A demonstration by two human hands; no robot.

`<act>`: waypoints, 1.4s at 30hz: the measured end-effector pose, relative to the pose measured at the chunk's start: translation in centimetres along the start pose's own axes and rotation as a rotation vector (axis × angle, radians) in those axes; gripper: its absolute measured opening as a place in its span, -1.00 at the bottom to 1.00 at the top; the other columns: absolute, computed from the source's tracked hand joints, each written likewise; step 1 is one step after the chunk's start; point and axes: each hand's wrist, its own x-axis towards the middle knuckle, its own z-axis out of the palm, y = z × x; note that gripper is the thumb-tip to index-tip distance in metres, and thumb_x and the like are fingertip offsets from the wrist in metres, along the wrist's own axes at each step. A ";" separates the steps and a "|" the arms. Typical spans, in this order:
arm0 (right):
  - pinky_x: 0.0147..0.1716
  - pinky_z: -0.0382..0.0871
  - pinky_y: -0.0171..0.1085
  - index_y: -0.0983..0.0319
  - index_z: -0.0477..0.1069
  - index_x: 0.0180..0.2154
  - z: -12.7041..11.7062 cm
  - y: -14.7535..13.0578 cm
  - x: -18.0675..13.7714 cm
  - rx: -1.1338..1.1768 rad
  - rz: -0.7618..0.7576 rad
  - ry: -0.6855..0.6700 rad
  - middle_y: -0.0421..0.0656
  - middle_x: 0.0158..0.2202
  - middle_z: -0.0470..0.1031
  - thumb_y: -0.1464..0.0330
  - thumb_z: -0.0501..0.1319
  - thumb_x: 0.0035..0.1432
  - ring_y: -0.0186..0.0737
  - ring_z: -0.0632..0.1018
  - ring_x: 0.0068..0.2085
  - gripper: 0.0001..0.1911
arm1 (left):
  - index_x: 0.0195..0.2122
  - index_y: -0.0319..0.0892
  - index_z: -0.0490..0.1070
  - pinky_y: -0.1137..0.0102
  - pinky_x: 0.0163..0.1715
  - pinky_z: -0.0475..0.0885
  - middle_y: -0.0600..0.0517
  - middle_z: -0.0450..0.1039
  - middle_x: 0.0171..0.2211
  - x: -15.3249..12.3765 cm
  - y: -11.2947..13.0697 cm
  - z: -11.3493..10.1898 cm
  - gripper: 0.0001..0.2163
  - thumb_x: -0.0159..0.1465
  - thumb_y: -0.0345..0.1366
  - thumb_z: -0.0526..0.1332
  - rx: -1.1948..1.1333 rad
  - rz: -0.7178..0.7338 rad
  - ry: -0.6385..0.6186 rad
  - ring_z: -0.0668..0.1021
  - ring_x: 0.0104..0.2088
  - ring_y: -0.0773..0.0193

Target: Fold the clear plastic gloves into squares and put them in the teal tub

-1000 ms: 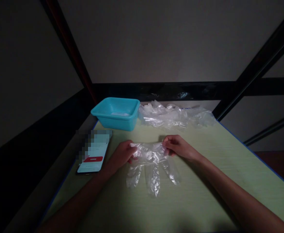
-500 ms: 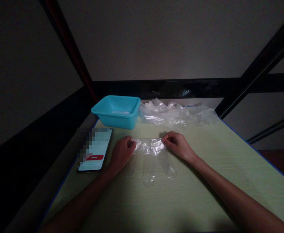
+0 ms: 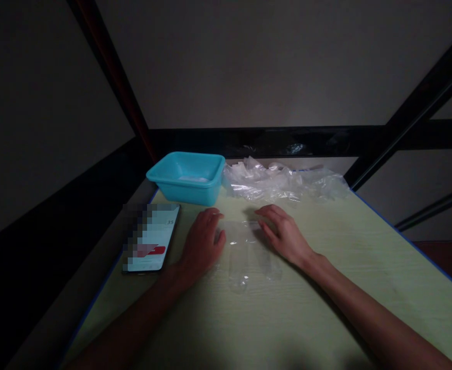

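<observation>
A thin clear plastic bag (image 3: 239,257) lies flat on the pale table (image 3: 272,329), its rounded lower end towards me. At its left upper side is my left hand (image 3: 206,236), fingers apart and holding nothing. My right hand (image 3: 283,231) is at the bag's right upper corner, thumb and fingers spread with nothing between them. Whether the fingertips touch the film is hard to tell.
A turquoise plastic basin (image 3: 189,191) stands at the back left with something whitish inside. Crumpled clear plastic (image 3: 279,182) is heaped beside it along the back edge. A phone (image 3: 152,236) with a lit screen lies left of my left hand. Walls rise behind.
Both hands have let go of the bag's upper edge and their fingers have opened. The bag has settled flatter on the table.
</observation>
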 end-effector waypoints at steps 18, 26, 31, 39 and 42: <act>0.21 -0.16 0.05 0.40 -0.12 0.26 0.8 -0.3 -1.6 -0.252 -0.071 -0.538 0.07 0.28 -0.16 0.07 -0.24 0.27 -0.08 -0.09 0.28 -0.31 | 0.16 -0.46 0.10 0.11 0.16 0.11 -0.32 0.03 0.22 -1.8 1.0 1.3 -0.45 0.28 -0.10 -0.02 0.191 0.200 -0.334 0.10 0.24 -0.04; 0.22 -0.19 0.04 0.37 -0.18 0.27 -0.2 0.3 -1.7 -0.243 0.000 -0.589 0.02 0.29 -0.22 0.05 -0.26 0.27 -0.11 -0.12 0.29 -0.30 | 0.17 -0.43 0.11 0.08 0.15 0.12 -0.28 0.03 0.23 -1.8 1.1 1.3 -0.44 0.27 -0.10 0.03 0.207 0.183 -0.344 0.07 0.24 -0.10; 0.21 -0.19 0.06 0.41 -0.14 0.26 -0.5 0.5 -1.7 -0.224 0.037 -0.590 0.04 0.29 -0.20 0.06 -0.25 0.26 -0.09 -0.11 0.29 -0.29 | 0.17 -0.39 0.12 0.03 0.14 0.11 -0.25 0.03 0.23 -1.8 1.3 1.1 -0.45 0.27 -0.09 0.03 0.195 0.155 -0.352 0.02 0.25 -0.14; 0.03 0.24 -0.01 0.31 0.18 0.13 -0.6 1.0 -0.8 -0.022 0.085 -0.281 0.08 0.07 0.35 0.26 -0.04 0.23 -0.03 0.40 0.06 -0.53 | 0.18 -0.37 0.06 0.04 0.16 0.09 -0.30 -0.01 0.24 -1.5 0.6 1.2 -0.49 0.29 -0.16 -0.02 -0.051 0.034 -0.302 0.01 0.26 0.00; -0.07 0.32 -0.07 0.36 0.22 0.06 -0.5 1.1 -0.3 -0.019 0.137 -0.203 0.09 -0.05 0.42 0.32 0.04 0.16 -0.02 0.44 -0.05 -0.56 | 0.15 -0.36 0.09 0.07 0.18 0.08 -0.30 0.03 0.23 -1.4 0.1 1.6 -0.56 0.29 -0.24 -0.04 -0.206 -0.069 -0.190 0.07 0.25 0.07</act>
